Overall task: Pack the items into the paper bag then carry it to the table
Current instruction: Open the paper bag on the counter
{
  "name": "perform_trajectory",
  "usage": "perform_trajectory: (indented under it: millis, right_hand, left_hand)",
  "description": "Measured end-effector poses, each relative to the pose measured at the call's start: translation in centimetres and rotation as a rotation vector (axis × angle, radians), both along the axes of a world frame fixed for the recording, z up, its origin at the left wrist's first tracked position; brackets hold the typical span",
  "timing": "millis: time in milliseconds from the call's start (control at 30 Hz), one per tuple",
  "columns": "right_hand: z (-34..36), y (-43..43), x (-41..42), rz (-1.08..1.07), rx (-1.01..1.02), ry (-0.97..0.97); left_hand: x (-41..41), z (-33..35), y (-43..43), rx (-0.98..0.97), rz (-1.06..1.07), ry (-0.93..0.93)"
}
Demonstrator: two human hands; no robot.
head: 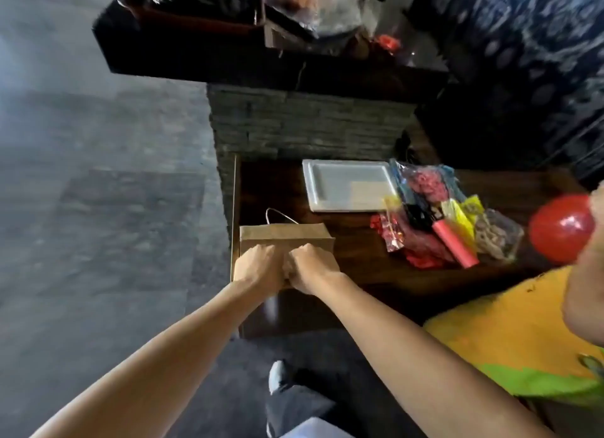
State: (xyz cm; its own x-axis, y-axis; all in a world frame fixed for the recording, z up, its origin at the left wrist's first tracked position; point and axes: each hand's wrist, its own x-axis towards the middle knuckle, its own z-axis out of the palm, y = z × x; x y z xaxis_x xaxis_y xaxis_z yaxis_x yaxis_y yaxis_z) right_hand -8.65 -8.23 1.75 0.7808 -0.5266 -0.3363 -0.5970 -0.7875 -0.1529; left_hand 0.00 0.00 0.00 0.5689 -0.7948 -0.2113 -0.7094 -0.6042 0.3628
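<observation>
A brown paper bag (284, 236) with a thin handle lies at the left end of a dark wooden table (353, 257). My left hand (258, 267) and my right hand (309, 267) are side by side on the bag, both closed on its paper. To the right lies a pile of party items (434, 218): plastic packets of red pieces, a pink tube (456, 246), yellow packets and a clear bag (498, 233). A white tray (348, 184) rests behind the bag.
A second person in a yellow and green top (513, 336) stands at the right with a red balloon (560, 228). A stone-clad counter with a dark top (261, 61) rises behind the table. Grey tiled floor spreads to the left.
</observation>
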Motion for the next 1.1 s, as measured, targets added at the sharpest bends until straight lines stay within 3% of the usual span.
perform_trajectory:
  millis: [133, 267, 367, 533, 667, 767, 833, 900, 1000, 1100]
  right_hand:
    - [-2.0, -4.0, -0.2, -0.094, -0.108, -0.291]
    - [-4.4, -6.4, 0.2, -0.140, -0.036, -0.425]
    - [-5.9, -7.9, -0.5, -0.153, -0.036, -0.433]
    - [-6.8, -10.0, -1.3, -0.477, 0.228, -0.349]
    - [-6.0, -10.4, -0.3, -0.797, 0.452, -0.488]
    - [-5.1, -10.3, -0.2, -0.987, 0.566, -0.680]
    - [-4.4, -10.0, -0.7, -0.965, 0.532, -0.772]
    - [-3.7, -9.9, -1.3, -0.847, 0.481, -0.835]
    - [-2.9, -10.2, -2.3, -0.680, 0.423, -0.865]
    - [-2.4, -10.9, -3.2, -0.630, 0.537, -0.818]
  left_hand:
    - [1.1, -1.4, -2.9, -0.143, -0.084, -0.237]
    - [2.8, -3.3, -3.5, -0.203, 0.013, -0.263]
    - [4.3, -4.2, -2.3, -0.165, 0.149, -0.141]
    - [5.8, -4.0, -1.1, -0.225, 0.566, 0.280]
    - [6.1, -2.1, -2.5, -0.322, 0.638, 0.342]
    - [5.6, -0.9, -2.6, -0.480, 0.591, 0.244]
    - [5.7, -0.3, -2.4, -0.569, 0.528, 0.250]
    - [6.3, 0.0, -2.1, -0.634, 0.388, 0.137]
    - [6.9, 0.3, -1.9, -0.546, 0.113, -0.204]
    - [6.3, 1.0, -2.6, -0.473, -0.069, -0.304]
